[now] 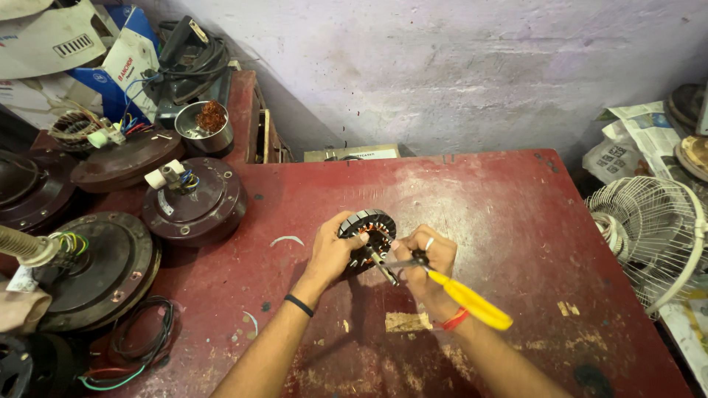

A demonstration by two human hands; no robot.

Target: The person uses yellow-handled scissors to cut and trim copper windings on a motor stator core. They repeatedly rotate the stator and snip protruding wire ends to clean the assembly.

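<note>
Your forearms enter from the near edge of the worktop, a worn red surface with chipped paint that runs back to a pale plastered wall.

Along the left edge stand several dark brown fan motor housings. The largest sits closest to the near-left corner with a bundle of coloured leads at its hub; a smaller one lies further in, topped by a white connector. More housings and a wound coil are stacked behind them toward the far-left corner, beside a small metal bowl holding copper wire. A loop of black cable lies at the near-left corner.

Off the right edge, a white wire fan guard rests below crumpled newspaper.

Near the middle of the worktop, your left hand is closed around the rim of a round laminated stator, held tilted and clear of the surface, its shaft pointing toward you. A black band circles that wrist.

Your right hand is closed on yellow-handled pliers, the metal nose lying across the stator's shaft. Whether the nose grips the shaft cannot be told. A ring shows on one finger and a red thread at the wrist.
</note>
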